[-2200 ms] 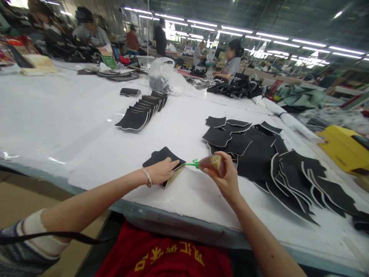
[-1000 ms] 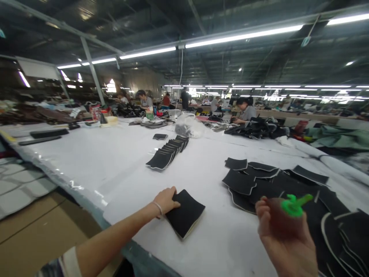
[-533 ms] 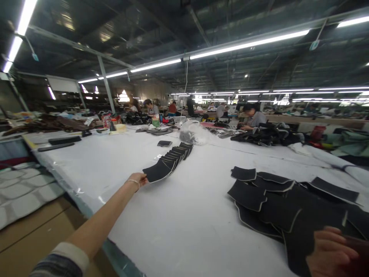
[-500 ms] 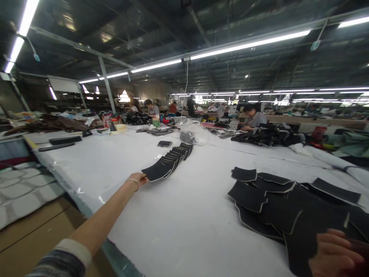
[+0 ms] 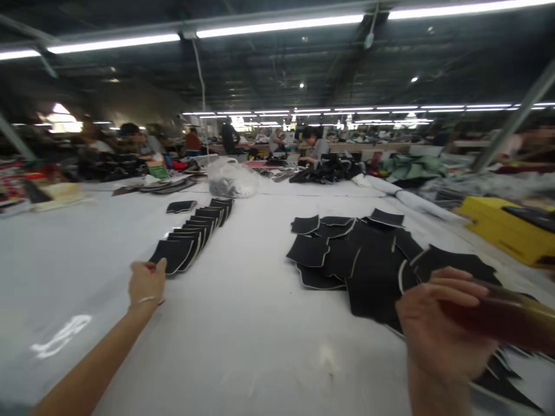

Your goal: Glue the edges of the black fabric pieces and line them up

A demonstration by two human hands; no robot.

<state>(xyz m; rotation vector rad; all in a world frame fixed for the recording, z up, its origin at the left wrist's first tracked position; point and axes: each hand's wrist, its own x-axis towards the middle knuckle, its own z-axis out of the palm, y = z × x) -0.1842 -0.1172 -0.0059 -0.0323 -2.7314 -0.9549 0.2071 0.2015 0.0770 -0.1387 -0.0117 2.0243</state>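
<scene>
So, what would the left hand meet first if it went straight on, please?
The front black piece, right at the left hand; beyond it, probably the overlapping row, though depth is unclear.

Your worktop [image 5: 243,346] looked smooth and glossy. Your black pieces [image 5: 373,271] looked matt, the bag [image 5: 232,178] near the worktop's far edge clear plastic.

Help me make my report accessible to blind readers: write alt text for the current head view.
The left hand touches the near end of an overlapping row of black pieces on a white table; the right hand holds a reddish-brown bottle. Right of the row lies a loose pile of black pieces.
</scene>
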